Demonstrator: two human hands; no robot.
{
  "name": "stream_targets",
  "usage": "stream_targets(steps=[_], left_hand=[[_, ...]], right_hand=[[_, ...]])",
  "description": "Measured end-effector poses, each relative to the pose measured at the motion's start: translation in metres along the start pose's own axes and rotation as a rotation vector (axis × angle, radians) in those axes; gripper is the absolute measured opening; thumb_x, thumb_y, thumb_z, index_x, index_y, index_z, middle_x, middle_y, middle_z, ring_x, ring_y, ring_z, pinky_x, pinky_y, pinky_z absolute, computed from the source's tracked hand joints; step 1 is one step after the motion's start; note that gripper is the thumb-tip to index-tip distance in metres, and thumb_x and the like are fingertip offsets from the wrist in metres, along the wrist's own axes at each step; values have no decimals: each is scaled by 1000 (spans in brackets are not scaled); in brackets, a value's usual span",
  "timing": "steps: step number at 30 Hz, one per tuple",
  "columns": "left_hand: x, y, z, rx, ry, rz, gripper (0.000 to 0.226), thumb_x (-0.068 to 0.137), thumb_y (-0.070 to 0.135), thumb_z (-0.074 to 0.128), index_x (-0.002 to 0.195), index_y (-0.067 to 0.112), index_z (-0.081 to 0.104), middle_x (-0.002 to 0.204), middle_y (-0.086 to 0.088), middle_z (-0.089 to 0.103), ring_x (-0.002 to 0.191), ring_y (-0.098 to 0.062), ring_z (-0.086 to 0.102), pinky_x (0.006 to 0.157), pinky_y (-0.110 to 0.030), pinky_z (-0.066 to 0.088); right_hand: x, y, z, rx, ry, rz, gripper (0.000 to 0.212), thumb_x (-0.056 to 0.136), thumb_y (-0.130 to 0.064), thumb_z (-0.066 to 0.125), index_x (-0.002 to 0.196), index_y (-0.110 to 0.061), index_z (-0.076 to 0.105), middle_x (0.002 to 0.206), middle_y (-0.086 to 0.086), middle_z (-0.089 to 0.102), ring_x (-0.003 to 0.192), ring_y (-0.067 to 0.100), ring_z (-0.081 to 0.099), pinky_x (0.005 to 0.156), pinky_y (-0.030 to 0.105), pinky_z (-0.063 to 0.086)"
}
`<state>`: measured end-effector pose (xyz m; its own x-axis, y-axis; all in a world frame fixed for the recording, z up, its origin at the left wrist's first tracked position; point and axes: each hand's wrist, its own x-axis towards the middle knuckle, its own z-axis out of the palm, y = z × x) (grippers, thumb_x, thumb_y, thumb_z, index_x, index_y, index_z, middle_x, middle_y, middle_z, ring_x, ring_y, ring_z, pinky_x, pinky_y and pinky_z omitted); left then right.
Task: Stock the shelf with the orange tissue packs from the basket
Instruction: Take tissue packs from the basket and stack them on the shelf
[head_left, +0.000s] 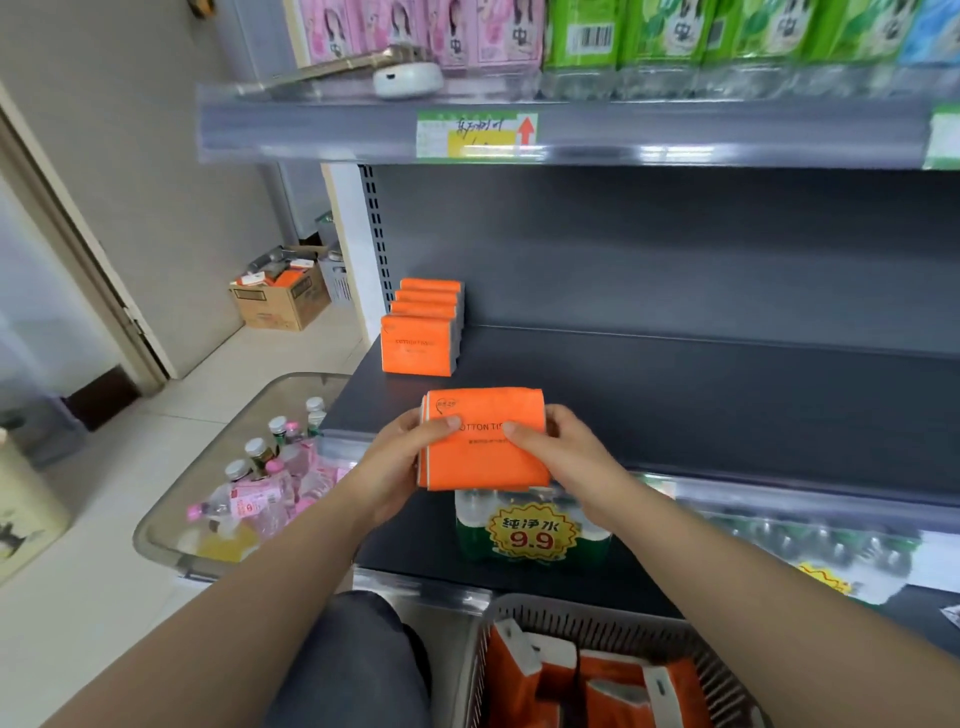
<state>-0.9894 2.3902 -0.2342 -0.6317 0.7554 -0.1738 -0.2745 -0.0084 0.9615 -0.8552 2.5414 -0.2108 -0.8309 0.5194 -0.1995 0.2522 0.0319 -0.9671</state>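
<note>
I hold an orange tissue pack (485, 457) in both hands just above the front edge of the dark grey shelf (675, 405). My left hand (400, 457) grips its left side, and my right hand (566, 452) grips its right side. A row of several orange tissue packs (420, 332) stands upright at the shelf's far left, one behind the other. The grey slotted basket (597, 618) sits at the bottom of the view, below my arms, with more orange packs (587, 680) lying in it.
A clear bin (218, 452) of bottles stands on the floor to the left. Bottled water multipacks (530, 530) with a 9.9 price tag fill the lower shelf. Pink and green packs line the upper shelf (571, 130). A cardboard box (283, 296) sits by the wall.
</note>
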Motion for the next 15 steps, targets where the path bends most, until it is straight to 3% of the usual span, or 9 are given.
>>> stream_targets(steps=[3, 9, 15], left_hand=[[9, 4, -15, -18, 17, 13, 71, 67, 37, 78, 129, 9, 56, 121, -15, 67, 114, -33, 62, 96, -49, 50], [34, 16, -51, 68, 38, 86, 60, 76, 41, 71, 129, 15, 59, 122, -10, 67, 113, -28, 64, 97, -45, 49], [67, 25, -87, 131, 116, 136, 78, 60, 51, 80, 129, 19, 59, 121, -5, 68, 112, -24, 65, 98, -46, 50]], right_hand=[[18, -5, 10, 72, -95, 43, 62, 80, -44, 72, 130, -22, 43, 126, 1, 57, 111, 22, 60, 98, 44, 50], [61, -11, 36, 150, -99, 38, 60, 79, -36, 76, 128, -22, 44, 123, 1, 57, 108, 21, 61, 93, 44, 53], [113, -15, 66, 136, -35, -10, 54, 78, -31, 77, 120, -32, 43, 120, -4, 57, 111, 20, 59, 96, 45, 51]])
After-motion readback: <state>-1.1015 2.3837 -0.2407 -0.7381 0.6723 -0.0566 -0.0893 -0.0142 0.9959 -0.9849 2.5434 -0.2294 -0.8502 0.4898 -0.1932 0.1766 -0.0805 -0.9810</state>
